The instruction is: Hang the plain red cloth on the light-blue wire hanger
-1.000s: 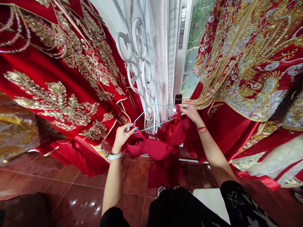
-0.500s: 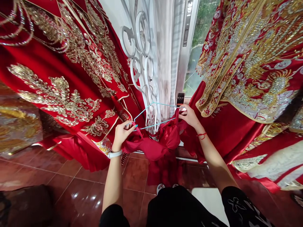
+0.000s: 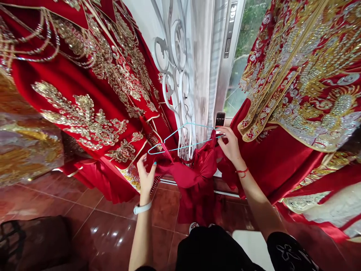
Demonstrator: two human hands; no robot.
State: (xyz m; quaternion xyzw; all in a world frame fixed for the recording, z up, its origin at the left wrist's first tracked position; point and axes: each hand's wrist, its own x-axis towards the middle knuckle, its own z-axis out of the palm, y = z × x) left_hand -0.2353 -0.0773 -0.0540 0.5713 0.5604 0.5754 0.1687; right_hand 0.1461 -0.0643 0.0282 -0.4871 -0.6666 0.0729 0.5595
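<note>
A light blue clothes hanger point(image 3: 187, 123) is in front of the white scrollwork, with a dark red dress point(image 3: 183, 175) hanging from it by its straps. The left strap point(image 3: 168, 152) loops over the hanger's left arm, whose tip sticks out bare. Just below that tip, my left hand point(image 3: 146, 178) is open, thumb and fingers apart, beside the dress's left side. My right hand point(image 3: 229, 143) has its fingers closed around the hanger's right end, next to the right strap point(image 3: 213, 136). The fingers partly hide that end.
Red garments with gold and silver beading point(image 3: 84, 116) hang at my left, and another beaded gown point(image 3: 270, 94) at my right. White metal scrollwork point(image 3: 166, 90) stands ahead, near a window frame. A timer screen point(image 3: 220, 119) is behind my right hand. A white stool-like surface point(image 3: 249, 244) is below.
My left hand has let go of the hanger's left end and strap, dropping lower with its fingers spread. My right hand stays at the hanger's right end. The view has shifted slightly.
</note>
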